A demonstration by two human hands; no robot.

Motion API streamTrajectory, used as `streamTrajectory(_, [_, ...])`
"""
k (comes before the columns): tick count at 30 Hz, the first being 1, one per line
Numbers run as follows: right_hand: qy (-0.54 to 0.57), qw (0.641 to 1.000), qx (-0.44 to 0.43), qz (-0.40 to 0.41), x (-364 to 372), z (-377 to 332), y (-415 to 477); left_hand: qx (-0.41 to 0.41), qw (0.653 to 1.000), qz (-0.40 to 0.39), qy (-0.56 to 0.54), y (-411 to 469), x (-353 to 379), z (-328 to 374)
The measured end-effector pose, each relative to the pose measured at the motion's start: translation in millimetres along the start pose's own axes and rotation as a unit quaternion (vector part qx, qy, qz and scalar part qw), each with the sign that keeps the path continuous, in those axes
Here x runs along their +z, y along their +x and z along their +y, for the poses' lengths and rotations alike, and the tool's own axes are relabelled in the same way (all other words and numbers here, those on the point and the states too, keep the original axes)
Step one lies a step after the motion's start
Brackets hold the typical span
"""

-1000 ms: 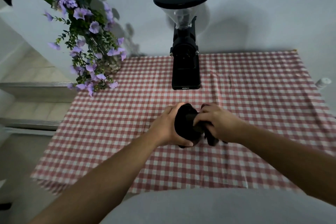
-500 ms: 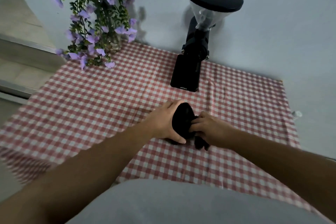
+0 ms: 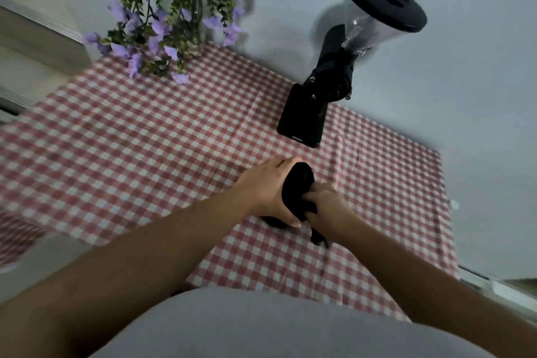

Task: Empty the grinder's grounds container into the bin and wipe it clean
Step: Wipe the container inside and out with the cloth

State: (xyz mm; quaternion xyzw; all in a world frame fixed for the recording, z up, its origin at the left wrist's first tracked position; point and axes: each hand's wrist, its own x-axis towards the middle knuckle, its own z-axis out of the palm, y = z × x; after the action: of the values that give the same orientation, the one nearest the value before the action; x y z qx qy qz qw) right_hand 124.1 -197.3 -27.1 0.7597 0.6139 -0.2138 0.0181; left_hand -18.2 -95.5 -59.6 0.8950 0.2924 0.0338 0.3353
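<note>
The black grounds container [image 3: 297,186] lies on its side just above the checked tablecloth [image 3: 145,139], its open end turned towards my right hand. My left hand [image 3: 261,189] wraps around its left side and grips it. My right hand [image 3: 328,209] is closed on a black cloth [image 3: 318,237]; part of the cloth is pushed into the container's mouth and a dark end hangs below my fingers. The black grinder [image 3: 319,102] with its clear hopper and black lid stands behind, against the wall. No bin is in view.
A glass vase of purple flowers [image 3: 180,17] stands at the back left of the table. The white wall runs behind the table. A small white object [image 3: 453,205] lies past the cloth's right edge. Floor and steps show at the left.
The view has swung and tilted to the left, so the grinder now leans at the upper right. Both hands keep their hold on the container and cloth; the right hand's fingers have shifted slightly at the container's mouth.
</note>
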Motion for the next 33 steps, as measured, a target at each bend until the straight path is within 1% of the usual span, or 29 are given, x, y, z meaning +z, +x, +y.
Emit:
streamTrajectory(2, [-0.03,0.998,-0.04,-0.044,-7.3,1.0,5.1,-0.002,1.0,-0.005,0.0,-1.3,0.0,0.0])
streamTrajectory(3, [-0.055,0.996,-0.057,-0.046,-12.8,2.8,6.7,-0.006,1.0,-0.01,0.005,-2.1,-0.1,0.2])
streamTrajectory(4, [-0.094,0.992,-0.074,-0.032,-18.4,5.4,7.8,-0.01,1.0,-0.016,0.014,-2.7,-0.3,0.4])
streamTrajectory(6, [-0.185,0.975,-0.116,0.033,-25.1,13.4,10.0,-0.018,0.999,-0.026,0.031,-3.4,-0.4,0.6])
streamTrajectory(7, [-0.208,0.968,-0.13,0.06,-24.4,15.8,10.1,-0.022,0.999,-0.025,0.032,-3.5,-0.5,0.7])
streamTrajectory(8, [-0.205,0.967,-0.128,0.08,-19.7,15.1,8.9,-0.026,0.999,-0.02,0.028,-3.2,-0.5,1.3])
streamTrajectory(9, [-0.176,0.975,-0.096,0.091,-12.6,11.0,6.7,-0.028,0.999,-0.012,0.023,-3.4,-0.5,2.3])
streamTrajectory(10, [-0.124,0.987,-0.047,0.095,-5.1,5.4,4.9,-0.029,0.999,-0.002,0.02,-4.2,-0.4,3.4])
streamTrajectory(11, [-0.068,0.994,0.009,0.08,0.9,0.0,2.6,-0.027,0.999,0.009,0.021,-5.2,-0.2,4.0])
streamTrajectory(12, [-0.016,0.997,0.046,0.056,4.5,-1.8,-0.6,-0.025,0.999,0.015,0.026,-6.3,0.3,4.5])
streamTrajectory(14, [0.087,0.995,0.052,-0.009,-1.2,4.4,-6.3,-0.02,0.999,0.011,0.036,-6.2,0.2,5.4])
streamTrajectory(15, [0.147,0.987,0.044,-0.054,-11.9,11.6,-9.6,-0.02,0.999,0.005,0.034,-5.8,-0.4,5.7])
streamTrajectory(16, [0.205,0.973,0.036,-0.096,-23.8,20.1,-12.3,-0.021,0.999,-0.001,0.027,-5.5,-1.4,6.3])
streamTrajectory(17, [0.27,0.955,0.036,-0.115,-33.5,30.1,-13.0,-0.021,1.0,-0.008,0.022,-4.5,-2.4,7.2])
streamTrajectory(18, [0.334,0.936,0.047,-0.097,-39.8,40.7,-11.7,-0.021,0.999,-0.015,0.021,-3.4,-3.2,8.1])
streamTrajectory(19, [0.393,0.916,0.068,-0.044,-42.0,50.0,-7.1,-0.026,0.999,-0.022,0.025,-2.7,-3.3,8.7])
streamTrajectory(20, [0.433,0.896,0.092,0.028,-39.8,55.1,-1.0,-0.036,0.999,-0.027,0.031,-2.8,-3.2,8.6])
streamTrajectory(21, [0.444,0.884,0.112,0.092,-33.5,54.8,5.5,-0.045,0.998,-0.027,0.034,-3.6,-3.1,8.3])
streamTrajectory(22, [0.436,0.881,0.126,0.132,-21.8,50.6,10.2,-0.049,0.998,-0.023,0.036,-3.9,-3.0,8.4])
streamTrajectory(23, [0.421,0.884,0.136,0.149,-6.2,44.4,11.5,-0.048,0.998,-0.016,0.032,-4.3,-2.9,8.9])
streamTrajectory(24, [0.405,0.889,0.149,0.152,11.1,37.9,8.4,-0.046,0.999,-0.011,0.026,-4.6,-2.9,9.5])
streamTrajectory(25, [0.402,0.89,0.165,0.138,28.8,32.5,1.5,-0.045,0.999,-0.009,0.02,-5.0,-3.3,9.7])
streamTrajectory(27, [0.398,0.896,0.183,0.077,53.6,29.1,-17.5,-0.048,0.999,-0.016,0.016,-6.0,-3.2,8.7])
streamTrajectory(29, [0.393,0.902,0.178,-0.003,51.5,40.3,-30.2,-0.053,0.998,-0.025,0.018,-6.1,-3.6,8.6])
streamTrajectory(30, [0.398,0.902,0.169,-0.022,43.0,49.4,-29.7,-0.056,0.998,-0.027,0.017,-6.3,-4.2,9.0])
streamTrajectory(31, [0.404,0.9,0.165,-0.015,32.2,56.9,-25.9,-0.059,0.998,-0.027,0.013,-6.4,-4.9,9.9])
streamTrajectory(33, [0.404,0.893,0.188,0.067,13.8,67.0,-13.0,-0.064,0.998,-0.025,0.008,-5.2,-5.7,13.5])
